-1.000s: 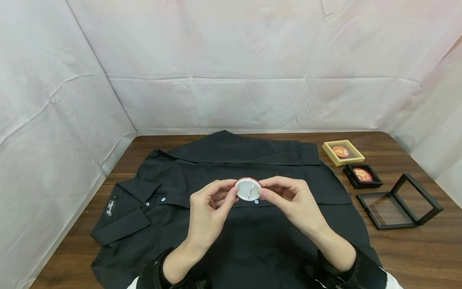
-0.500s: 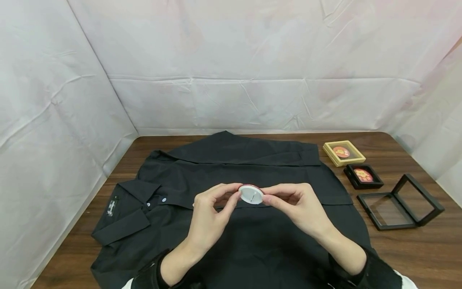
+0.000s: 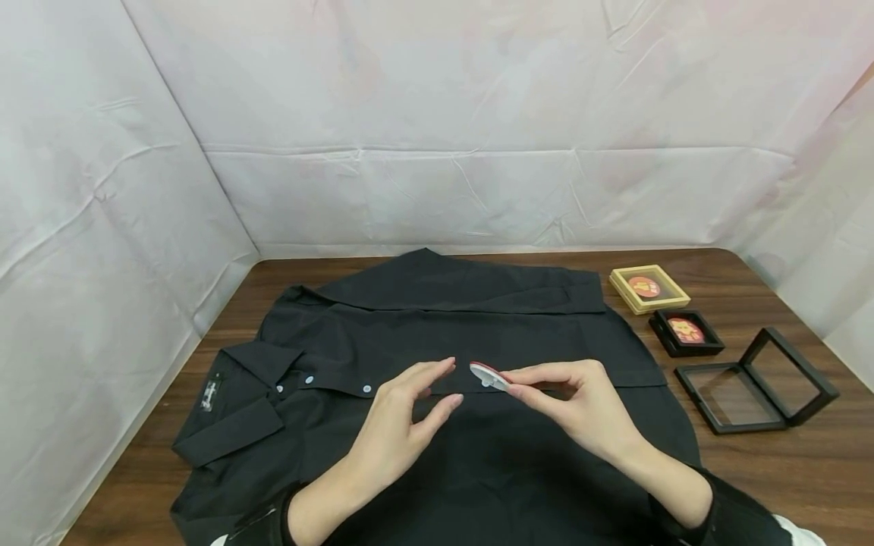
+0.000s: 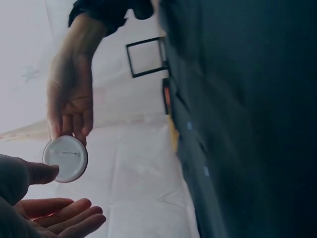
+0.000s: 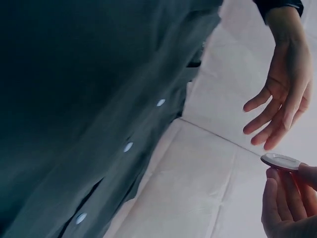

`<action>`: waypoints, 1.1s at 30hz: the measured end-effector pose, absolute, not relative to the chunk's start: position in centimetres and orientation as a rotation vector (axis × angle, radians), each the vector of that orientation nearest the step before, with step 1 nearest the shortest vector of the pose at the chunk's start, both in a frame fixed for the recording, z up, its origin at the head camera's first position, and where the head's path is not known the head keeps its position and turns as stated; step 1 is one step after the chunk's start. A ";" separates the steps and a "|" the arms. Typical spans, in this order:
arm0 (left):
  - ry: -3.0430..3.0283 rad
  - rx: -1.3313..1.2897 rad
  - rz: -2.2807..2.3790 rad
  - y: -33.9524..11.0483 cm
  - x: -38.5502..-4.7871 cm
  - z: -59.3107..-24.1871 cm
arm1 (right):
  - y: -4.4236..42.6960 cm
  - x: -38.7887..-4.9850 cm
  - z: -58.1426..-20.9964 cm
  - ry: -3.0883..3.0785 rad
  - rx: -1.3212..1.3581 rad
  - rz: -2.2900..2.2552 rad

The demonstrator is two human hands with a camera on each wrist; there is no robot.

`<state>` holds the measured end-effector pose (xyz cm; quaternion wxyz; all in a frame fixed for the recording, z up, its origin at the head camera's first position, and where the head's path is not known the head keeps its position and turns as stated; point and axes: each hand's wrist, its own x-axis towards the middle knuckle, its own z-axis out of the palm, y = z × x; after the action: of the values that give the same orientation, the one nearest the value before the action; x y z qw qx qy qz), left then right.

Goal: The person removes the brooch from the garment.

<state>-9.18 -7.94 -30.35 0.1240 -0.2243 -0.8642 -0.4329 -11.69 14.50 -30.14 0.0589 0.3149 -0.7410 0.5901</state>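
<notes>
A round pin badge (image 3: 488, 376) with a red rim and a white back is pinched at its edge between the thumb and fingers of my right hand (image 3: 576, 398). In the left wrist view the pin on the white back of the badge (image 4: 66, 156) can be made out. My left hand (image 3: 403, 421) is apart from the badge, just left of it, with thumb and fingers spread and nothing between them. Below both hands lies a black shirt (image 3: 471, 462), spread sideways with its collar to the left and light buttons along its placket.
On the wooden table (image 3: 785, 485) at the right stand a yellow-framed case (image 3: 649, 288) and a black case (image 3: 686, 332), each with a red round badge inside. An open black frame (image 3: 734, 394) with clear panes lies nearer. White cloth walls (image 3: 478, 121) enclose the back and sides.
The left hand has let go of the badge and drawn away to the left, its fingers spreading. The right hand has shifted slightly right and down, tilting the badge nearly edge-on.
</notes>
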 end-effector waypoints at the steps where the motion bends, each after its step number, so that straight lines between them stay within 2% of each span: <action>1: -2.544 -0.662 -1.237 -8.1 -9.1 -30.5 | 14.7 -11.7 -30.3 -2.250 0.954 1.757; 20: -3.000 -0.741 -0.836 -11.9 -7.4 -33.8 | 19.2 -11.8 -33.0 -2.296 0.875 1.210; 33: -3.308 -0.854 -0.627 -15.1 -6.7 -35.6 | 22.4 -11.8 -33.3 -2.313 0.821 0.878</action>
<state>-6.69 -15.09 -35.61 -0.1653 -0.2425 -0.9392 -0.1781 -11.77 22.43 -33.29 0.2644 0.3038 -0.8558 0.3248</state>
